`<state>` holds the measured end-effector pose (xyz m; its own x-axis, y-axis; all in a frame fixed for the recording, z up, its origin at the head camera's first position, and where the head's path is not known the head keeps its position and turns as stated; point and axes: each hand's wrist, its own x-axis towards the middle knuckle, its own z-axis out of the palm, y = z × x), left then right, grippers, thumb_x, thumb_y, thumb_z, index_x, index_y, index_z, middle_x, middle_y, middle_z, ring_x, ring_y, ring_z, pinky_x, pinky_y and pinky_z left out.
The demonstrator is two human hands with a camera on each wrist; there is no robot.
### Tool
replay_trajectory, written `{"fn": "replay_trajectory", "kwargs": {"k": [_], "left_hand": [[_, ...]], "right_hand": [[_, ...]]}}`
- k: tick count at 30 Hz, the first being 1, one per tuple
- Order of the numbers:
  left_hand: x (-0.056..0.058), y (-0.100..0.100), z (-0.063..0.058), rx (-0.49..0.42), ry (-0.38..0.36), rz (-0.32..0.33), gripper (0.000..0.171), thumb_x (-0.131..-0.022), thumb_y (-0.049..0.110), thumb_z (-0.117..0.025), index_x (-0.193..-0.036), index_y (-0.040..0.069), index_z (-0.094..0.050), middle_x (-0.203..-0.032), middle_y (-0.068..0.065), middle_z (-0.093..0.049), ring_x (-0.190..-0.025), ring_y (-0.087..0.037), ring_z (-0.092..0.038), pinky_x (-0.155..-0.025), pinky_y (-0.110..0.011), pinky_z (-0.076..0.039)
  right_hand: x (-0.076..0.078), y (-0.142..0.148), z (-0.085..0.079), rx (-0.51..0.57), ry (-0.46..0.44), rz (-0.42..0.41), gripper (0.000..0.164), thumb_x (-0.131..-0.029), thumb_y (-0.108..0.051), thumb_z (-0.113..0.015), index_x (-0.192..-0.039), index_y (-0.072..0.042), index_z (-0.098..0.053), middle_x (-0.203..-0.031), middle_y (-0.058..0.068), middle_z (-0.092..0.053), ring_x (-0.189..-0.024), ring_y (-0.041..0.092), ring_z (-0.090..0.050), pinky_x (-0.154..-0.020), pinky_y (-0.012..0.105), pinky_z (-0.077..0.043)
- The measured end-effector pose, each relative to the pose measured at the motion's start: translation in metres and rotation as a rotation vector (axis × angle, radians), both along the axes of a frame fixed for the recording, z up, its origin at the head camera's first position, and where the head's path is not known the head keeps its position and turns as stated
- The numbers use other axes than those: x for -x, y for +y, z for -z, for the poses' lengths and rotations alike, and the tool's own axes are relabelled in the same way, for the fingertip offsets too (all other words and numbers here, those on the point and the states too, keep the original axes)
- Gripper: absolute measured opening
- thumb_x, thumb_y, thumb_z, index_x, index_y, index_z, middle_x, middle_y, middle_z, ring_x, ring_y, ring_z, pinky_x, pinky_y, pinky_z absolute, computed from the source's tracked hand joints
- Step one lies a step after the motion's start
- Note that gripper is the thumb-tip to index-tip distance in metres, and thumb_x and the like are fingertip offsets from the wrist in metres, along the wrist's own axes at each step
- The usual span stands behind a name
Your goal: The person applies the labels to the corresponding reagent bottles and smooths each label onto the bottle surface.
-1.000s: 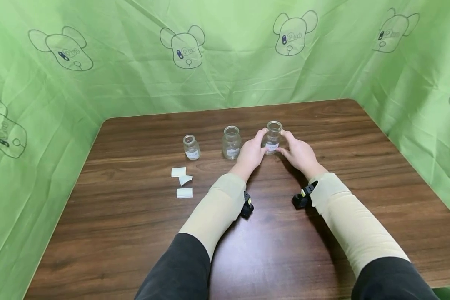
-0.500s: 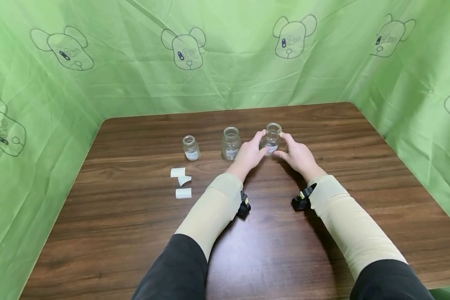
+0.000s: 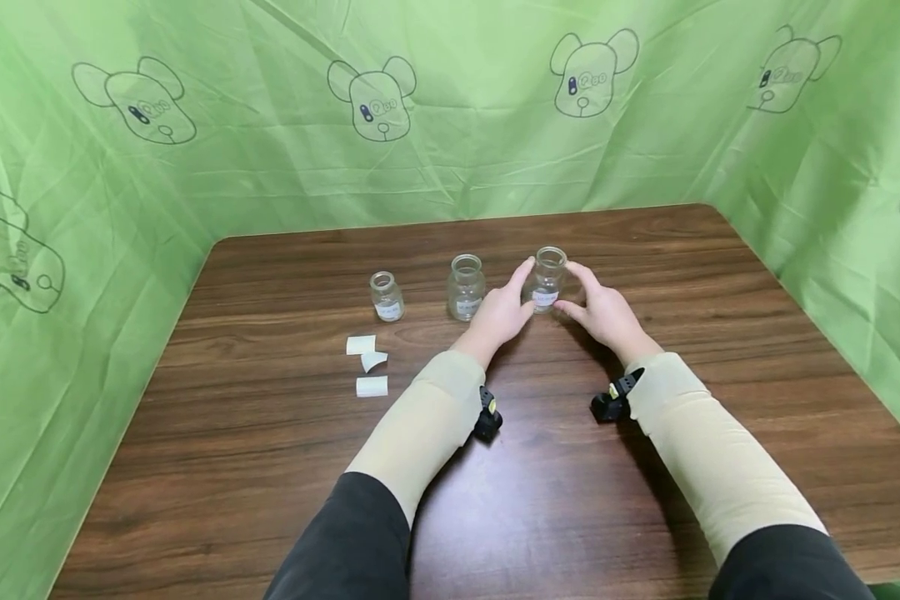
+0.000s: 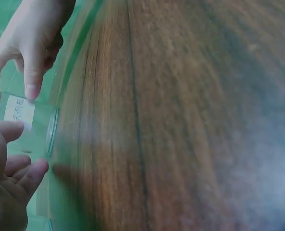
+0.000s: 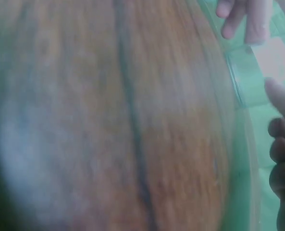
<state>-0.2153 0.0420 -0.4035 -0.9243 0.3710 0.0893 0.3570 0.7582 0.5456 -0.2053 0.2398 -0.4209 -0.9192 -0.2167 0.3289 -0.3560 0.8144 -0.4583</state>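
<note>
A clear, wide-mouthed reagent bottle (image 3: 550, 280) stands upright and uncapped on the table, a white label (image 4: 20, 112) with characters on its front. My left hand (image 3: 500, 312) holds its left side, index finger at the shoulder and thumb by the label. From the right, my right hand (image 3: 607, 318) holds the same bottle the same way, its thumb at the label's right edge. Just left of my left hand stands a second labelled glass bottle (image 3: 466, 287), partly hidden by it. Farther left is a smaller labelled glass bottle (image 3: 387, 297).
Several small white paper pieces (image 3: 372, 386) lie in a column on the brown wooden table (image 3: 255, 467), in front of the small bottle. A green curtain (image 3: 450, 183) printed with mouse heads surrounds the back and sides. Cameras are strapped to both wrists.
Both thumbs have shifted from over the label to its edges, leaving more of it showing. The bottle stays in place, and the other bottles and papers have not moved.
</note>
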Motion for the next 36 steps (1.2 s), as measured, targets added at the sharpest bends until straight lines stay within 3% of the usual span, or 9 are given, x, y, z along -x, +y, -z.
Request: {"fn": "replay_trajectory", "kwargs": {"k": [3,7,10,17,21,24,28,32,36], "left_hand": [[-0.003,0.002,-0.004,-0.028,-0.040,0.027,0.078,-0.091,0.030,-0.060,-0.151,0.027,-0.009,-0.088,-0.013,-0.068,-0.065,-0.021,-0.060,-0.065,-0.035,-0.048],[-0.007,0.004,-0.017,-0.032,-0.066,0.034,0.081,-0.089,0.032,-0.061,-0.151,0.022,-0.010,-0.102,-0.012,-0.067,-0.075,-0.020,-0.062,-0.069,-0.033,-0.049],[-0.008,0.003,-0.024,-0.024,-0.059,0.018,0.081,-0.088,0.033,-0.063,-0.150,0.019,-0.014,-0.110,-0.012,-0.065,-0.085,-0.023,-0.064,-0.075,-0.035,-0.049],[-0.007,-0.003,-0.037,-0.048,-0.044,0.010,0.085,-0.086,0.034,-0.066,-0.150,0.017,-0.013,-0.097,-0.011,-0.067,-0.078,-0.021,-0.062,-0.072,-0.033,-0.049],[-0.006,-0.009,-0.056,-0.091,-0.016,0.010,0.088,-0.084,0.035,-0.068,-0.151,0.020,-0.012,-0.112,-0.012,-0.064,-0.084,-0.022,-0.062,-0.077,-0.035,-0.049],[-0.005,-0.020,-0.072,-0.102,0.016,-0.009,0.087,-0.084,0.036,-0.068,-0.151,0.022,-0.013,-0.127,-0.010,-0.057,-0.102,-0.024,-0.060,-0.086,-0.036,-0.047],[-0.003,-0.040,-0.089,-0.123,0.042,-0.053,0.085,-0.084,0.037,-0.068,-0.150,0.025,-0.016,-0.136,-0.005,-0.051,-0.122,-0.028,-0.047,-0.098,-0.041,-0.039],[0.001,-0.067,-0.096,-0.124,0.069,-0.107,0.083,-0.083,0.039,-0.068,-0.150,0.026,-0.019,-0.136,-0.002,-0.050,-0.125,-0.032,-0.040,-0.101,-0.046,-0.035],[0.005,-0.096,-0.094,-0.100,0.109,-0.177,0.082,-0.083,0.041,-0.067,-0.149,0.025,-0.023,-0.137,-0.001,-0.050,-0.121,-0.033,-0.040,-0.100,-0.049,-0.032]], "right_hand": [[-0.003,0.006,-0.003,0.082,-0.048,0.036,0.080,-0.083,-0.030,-0.072,-0.145,-0.015,-0.023,-0.073,0.008,-0.058,-0.061,0.023,-0.054,-0.060,0.041,-0.043],[-0.005,0.016,-0.010,0.147,-0.099,0.079,0.088,-0.083,-0.039,-0.070,-0.149,-0.016,-0.017,-0.087,0.011,-0.062,-0.074,0.027,-0.059,-0.070,0.044,-0.044],[-0.007,0.023,-0.015,0.161,-0.106,0.098,0.090,-0.082,-0.043,-0.070,-0.149,-0.017,-0.017,-0.096,0.013,-0.063,-0.079,0.029,-0.061,-0.074,0.046,-0.045],[-0.007,0.031,-0.021,0.145,-0.105,0.124,0.090,-0.082,-0.047,-0.068,-0.149,-0.017,-0.017,-0.103,0.015,-0.063,-0.079,0.029,-0.060,-0.074,0.047,-0.043],[-0.006,0.031,-0.029,0.156,-0.090,0.146,0.088,-0.082,-0.048,-0.067,-0.149,-0.018,-0.019,-0.105,0.015,-0.063,-0.080,0.031,-0.060,-0.077,0.049,-0.042],[-0.005,0.031,-0.035,0.165,-0.085,0.153,0.087,-0.082,-0.050,-0.067,-0.149,-0.018,-0.020,-0.108,0.015,-0.062,-0.088,0.036,-0.059,-0.083,0.052,-0.039],[-0.003,0.031,-0.041,0.162,-0.087,0.153,0.088,-0.081,-0.051,-0.066,-0.149,-0.018,-0.021,-0.112,0.015,-0.062,-0.104,0.042,-0.054,-0.088,0.054,-0.036],[-0.003,0.035,-0.045,0.152,-0.085,0.146,0.087,-0.082,-0.052,-0.065,-0.149,-0.019,-0.020,-0.115,0.015,-0.061,-0.110,0.042,-0.051,-0.089,0.054,-0.036],[-0.005,0.043,-0.050,0.136,-0.088,0.143,0.087,-0.083,-0.051,-0.065,-0.150,-0.018,-0.020,-0.118,0.017,-0.060,-0.112,0.042,-0.050,-0.089,0.055,-0.036]]}}
